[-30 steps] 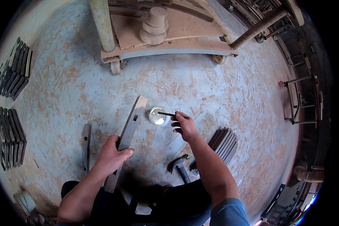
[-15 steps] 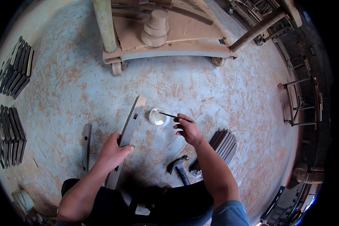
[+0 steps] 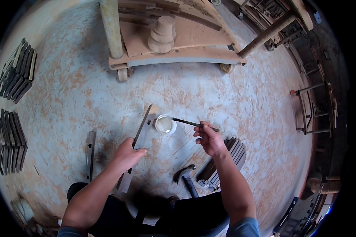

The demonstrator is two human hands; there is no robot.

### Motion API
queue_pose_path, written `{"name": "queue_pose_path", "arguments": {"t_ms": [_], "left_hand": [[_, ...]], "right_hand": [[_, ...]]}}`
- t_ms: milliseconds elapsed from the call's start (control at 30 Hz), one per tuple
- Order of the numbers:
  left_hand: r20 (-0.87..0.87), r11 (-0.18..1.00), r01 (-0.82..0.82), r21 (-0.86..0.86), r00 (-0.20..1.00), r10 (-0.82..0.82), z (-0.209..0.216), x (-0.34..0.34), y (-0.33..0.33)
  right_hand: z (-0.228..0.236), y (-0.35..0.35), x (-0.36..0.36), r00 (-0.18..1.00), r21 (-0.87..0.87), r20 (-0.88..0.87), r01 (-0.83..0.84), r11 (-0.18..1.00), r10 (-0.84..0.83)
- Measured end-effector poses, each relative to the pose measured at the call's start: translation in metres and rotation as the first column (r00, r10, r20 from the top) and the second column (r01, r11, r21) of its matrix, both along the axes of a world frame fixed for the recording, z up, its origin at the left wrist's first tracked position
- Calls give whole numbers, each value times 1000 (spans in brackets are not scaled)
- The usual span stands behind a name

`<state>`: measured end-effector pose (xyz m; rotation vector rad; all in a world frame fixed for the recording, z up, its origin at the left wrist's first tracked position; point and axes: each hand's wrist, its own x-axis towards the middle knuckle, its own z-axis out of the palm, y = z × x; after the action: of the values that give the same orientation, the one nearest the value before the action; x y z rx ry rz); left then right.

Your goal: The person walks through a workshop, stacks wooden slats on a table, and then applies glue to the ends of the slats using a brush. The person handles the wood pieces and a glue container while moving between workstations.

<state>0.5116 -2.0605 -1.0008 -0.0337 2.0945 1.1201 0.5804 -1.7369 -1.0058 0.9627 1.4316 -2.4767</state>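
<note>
My left hand [image 3: 129,155] is closed around a long grey wooden piece [image 3: 143,129] with small mortise slots cut in its face; its pale end points away from me. Between the fingers of my right hand [image 3: 211,138] is a thin dark brush [image 3: 190,123], its tip reaching left to the rim of a small round tub [image 3: 165,124]. The tub is whitish, and pale, shiny liquid shows inside it. It stands on the floor just right of the wooden piece's far end.
A slotted wooden piece [image 3: 91,155] lies left of my arm. A claw hammer [image 3: 188,180] and a bundle of wooden strips [image 3: 226,161] lie near my right forearm. Stacked frames [image 3: 11,143] stand at far left. Ahead is a wheeled wooden cart [image 3: 178,56] bearing a turned wooden piece [image 3: 162,35].
My right hand has moved right, drawing the brush tip from inside the tub to its rim. My left hand and the wooden piece have shifted slightly right.
</note>
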Motion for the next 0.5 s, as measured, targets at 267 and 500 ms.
{"name": "queue_pose_path", "arguments": {"t_ms": [267,500], "left_hand": [[119,1000,14,-4,993,-13,14,-2,19],[243,971,-63,230,970,5,15,5,25]], "right_hand": [[47,0,6,975,-54,-221,5,999,-17],[52,-13,4,985,2,-169,-42,999,42]]}}
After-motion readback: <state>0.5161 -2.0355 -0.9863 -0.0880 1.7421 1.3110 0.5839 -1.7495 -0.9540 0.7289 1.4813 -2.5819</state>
